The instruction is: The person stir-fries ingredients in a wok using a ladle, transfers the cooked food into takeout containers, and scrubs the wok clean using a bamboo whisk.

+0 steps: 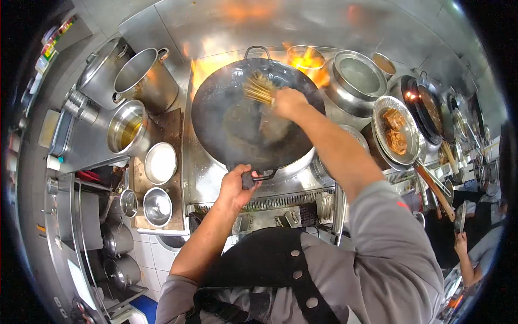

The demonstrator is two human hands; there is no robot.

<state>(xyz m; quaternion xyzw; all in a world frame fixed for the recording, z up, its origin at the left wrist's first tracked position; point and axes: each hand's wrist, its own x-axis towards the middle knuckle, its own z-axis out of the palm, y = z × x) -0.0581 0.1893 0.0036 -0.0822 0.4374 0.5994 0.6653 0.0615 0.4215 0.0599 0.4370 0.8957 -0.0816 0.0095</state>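
A large dark wok (210, 129) sits over the stove, with steam rising and some liquid at its bottom. My left hand (236, 186) is closed at the wok's near loop handle (265, 176), with a dark folded pad or cloth (248, 180) in its grip. Over the far half of the wok, my right hand (290, 103) is wrapped round a bamboo wok brush (260, 89). The brush's splayed bristles point left, above the wok's inner surface; whether they touch it I cannot tell.
Flames (308, 59) burn behind the wok. To the right, a strainer (384, 110) holds browned meat pieces (395, 137) beside a water-filled metal basin (359, 74). Pots (145, 81) and steel bowls (157, 207) stand left. Another person's hand (461, 244) shows far right.
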